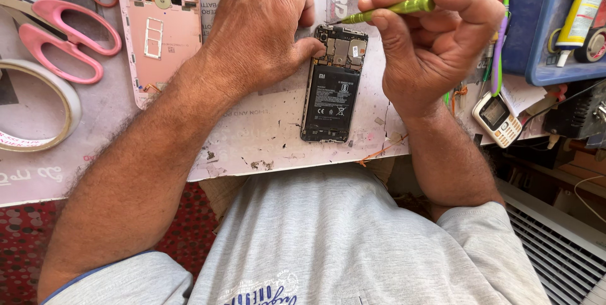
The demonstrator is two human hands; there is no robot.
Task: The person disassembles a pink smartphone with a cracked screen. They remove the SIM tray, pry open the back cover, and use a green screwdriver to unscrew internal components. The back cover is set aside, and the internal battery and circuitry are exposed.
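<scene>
Phone with back off lies mid-table, battery showing. Left hand presses flat on its far-left corner, gripping nothing; right hand pinches a green screwdriver, tip at the phone's far edge. Pink back cover and scissors sit far left.

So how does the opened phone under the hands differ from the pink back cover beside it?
The opened phone shows a black battery and circuit board; the pink back cover is a mostly hollow shell with only small parts inside. The left hand steadies the phone while the right hand points a green screwdriver at it; the cover lies untouched. Both lie inner side up on the worn mat.
</scene>
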